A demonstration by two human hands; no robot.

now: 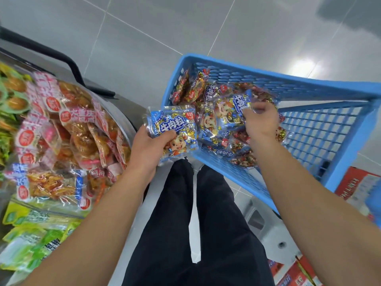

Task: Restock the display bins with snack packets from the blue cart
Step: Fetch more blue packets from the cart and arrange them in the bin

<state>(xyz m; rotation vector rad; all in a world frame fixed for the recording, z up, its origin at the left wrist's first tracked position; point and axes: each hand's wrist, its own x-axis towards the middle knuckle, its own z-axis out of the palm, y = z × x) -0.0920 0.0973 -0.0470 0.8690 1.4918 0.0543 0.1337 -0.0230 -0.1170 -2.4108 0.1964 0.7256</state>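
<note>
A blue plastic cart [321,87] stands to my right, with several blue and red snack packets [210,120] piled in its near corner. My left hand [148,149] grips a blue snack packet [175,129] with a cartoon figure, held just outside the cart's left wall. My right hand [260,122] reaches down into the cart and pinches the top of another blue packet [240,104] in the pile. The display bins [121,124] lie to my left, one heaped with red and orange packets [68,129].
Green and yellow packets [31,234] fill the bin section nearest me at lower left. A black handle bar [61,58] runs behind the bins. Red cardboard boxes [356,186] stand at the right behind the cart. My dark-trousered legs are below, over grey floor tiles.
</note>
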